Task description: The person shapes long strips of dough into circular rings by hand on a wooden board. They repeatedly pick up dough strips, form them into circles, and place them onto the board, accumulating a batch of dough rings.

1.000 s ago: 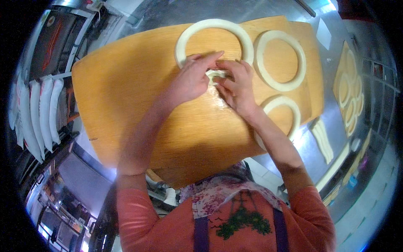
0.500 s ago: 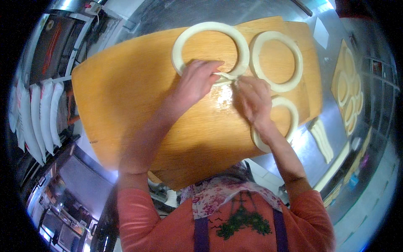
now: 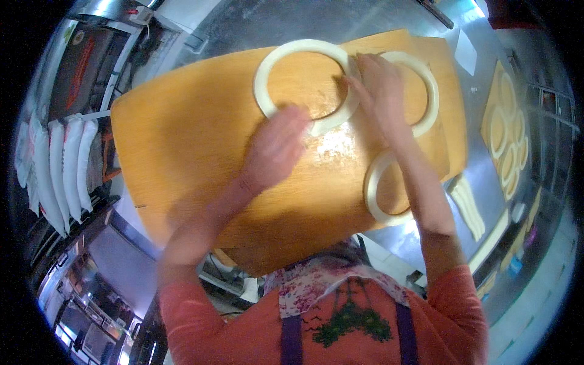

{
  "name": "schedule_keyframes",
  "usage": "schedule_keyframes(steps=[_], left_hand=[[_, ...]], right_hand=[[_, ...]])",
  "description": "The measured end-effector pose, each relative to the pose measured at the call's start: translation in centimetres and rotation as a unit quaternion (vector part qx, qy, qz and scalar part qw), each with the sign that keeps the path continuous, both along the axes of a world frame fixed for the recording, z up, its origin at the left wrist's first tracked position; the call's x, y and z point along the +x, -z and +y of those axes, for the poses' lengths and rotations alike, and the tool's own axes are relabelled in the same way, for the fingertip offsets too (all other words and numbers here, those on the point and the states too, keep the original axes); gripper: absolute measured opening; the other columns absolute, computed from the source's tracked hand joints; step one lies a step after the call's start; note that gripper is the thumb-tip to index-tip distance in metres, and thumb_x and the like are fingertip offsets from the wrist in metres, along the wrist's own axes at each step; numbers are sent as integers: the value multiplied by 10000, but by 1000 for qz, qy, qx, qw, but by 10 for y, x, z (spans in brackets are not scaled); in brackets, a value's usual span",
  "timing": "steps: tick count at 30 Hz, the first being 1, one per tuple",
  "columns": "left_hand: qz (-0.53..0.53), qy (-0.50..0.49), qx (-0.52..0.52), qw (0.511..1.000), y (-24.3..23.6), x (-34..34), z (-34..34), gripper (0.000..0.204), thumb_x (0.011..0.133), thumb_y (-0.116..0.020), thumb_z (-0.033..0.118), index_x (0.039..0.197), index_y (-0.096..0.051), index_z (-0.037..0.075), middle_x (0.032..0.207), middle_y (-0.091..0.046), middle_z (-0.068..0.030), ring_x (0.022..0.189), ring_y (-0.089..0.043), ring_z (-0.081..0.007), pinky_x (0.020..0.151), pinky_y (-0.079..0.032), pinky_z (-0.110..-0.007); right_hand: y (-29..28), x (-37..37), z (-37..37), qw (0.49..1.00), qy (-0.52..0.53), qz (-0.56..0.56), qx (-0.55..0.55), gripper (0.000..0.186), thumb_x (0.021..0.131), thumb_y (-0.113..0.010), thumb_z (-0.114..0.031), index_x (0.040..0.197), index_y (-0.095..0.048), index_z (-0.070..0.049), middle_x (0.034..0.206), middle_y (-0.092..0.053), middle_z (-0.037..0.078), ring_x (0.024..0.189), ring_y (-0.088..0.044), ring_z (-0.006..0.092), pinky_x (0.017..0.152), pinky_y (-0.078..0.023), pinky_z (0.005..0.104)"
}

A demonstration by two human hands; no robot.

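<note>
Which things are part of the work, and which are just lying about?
Part of the work:
left hand
right hand
big dough ring by both
upper-right dough ring
lower dough ring
wooden board

Just lying about, it seems:
white bags
flat white piece

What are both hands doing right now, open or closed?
Left hand: blurred, by the leftmost dough ring; open or closed cannot be told.
Right hand: open, at that ring's right side.

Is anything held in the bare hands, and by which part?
Cannot be told: the right hand is at the right side of the largest pale dough ring, the blurred left hand at its lower-left.
</note>
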State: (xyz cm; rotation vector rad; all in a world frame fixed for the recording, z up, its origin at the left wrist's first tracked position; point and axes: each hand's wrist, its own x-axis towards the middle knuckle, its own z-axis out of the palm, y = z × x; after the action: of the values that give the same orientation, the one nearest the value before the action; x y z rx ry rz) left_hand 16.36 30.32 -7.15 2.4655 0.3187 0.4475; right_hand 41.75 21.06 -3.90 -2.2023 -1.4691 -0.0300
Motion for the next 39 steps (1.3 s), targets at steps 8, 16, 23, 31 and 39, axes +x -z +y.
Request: schedule_keyframes(steps=[8,16,23,31,39], left_hand=[[136,-298,-38,944,1,54,85,545,722,-779,171,1228,-626,38,1117,-649,-201,1041,-619,-347,926,-484,-442],[-89,-161,-500,846,-60,37,104,376,660,-695,-94,1015,-702,31,956,-667,-69,887,-639,-136,771,-503,-249],[-24,20,-140,990,-41,-11,94,311,745,-615,-132,979,-684,60,962,-648,-82,946,-642,-240,833,-517,-317],[-20,-150,-37,988,-1,72,97,271,816,-739,182,1064,-704,81,1068,-619,-100,1053,-591,-320,903,-451,-409],[-26,-99,-77,992,5,99,97,350,750,-788,117,1074,-667,65,965,-627,-142,964,-599,-343,868,-477,-429]], right_hand=[[-2,7,57,968,67,2,-241,375,807,-756,-237,1104,-644,-39,1015,-699,165,920,-673,337,844,-498,443],[-92,7,23,969,25,246,-23,401,771,-774,-130,1132,-627,-36,964,-694,103,929,-686,222,848,-521,352],[-52,-4,-57,961,-239,83,-111,389,761,-734,-67,1139,-641,-62,1162,-647,159,1107,-598,365,943,-495,425],[-3,-17,30,991,-65,112,25,310,787,-738,-116,1077,-676,-25,1046,-649,188,995,-612,402,878,-502,463],[26,-17,68,975,-8,222,30,236,746,-705,-53,980,-677,-57,948,-643,189,915,-604,400,832,-493,456]])
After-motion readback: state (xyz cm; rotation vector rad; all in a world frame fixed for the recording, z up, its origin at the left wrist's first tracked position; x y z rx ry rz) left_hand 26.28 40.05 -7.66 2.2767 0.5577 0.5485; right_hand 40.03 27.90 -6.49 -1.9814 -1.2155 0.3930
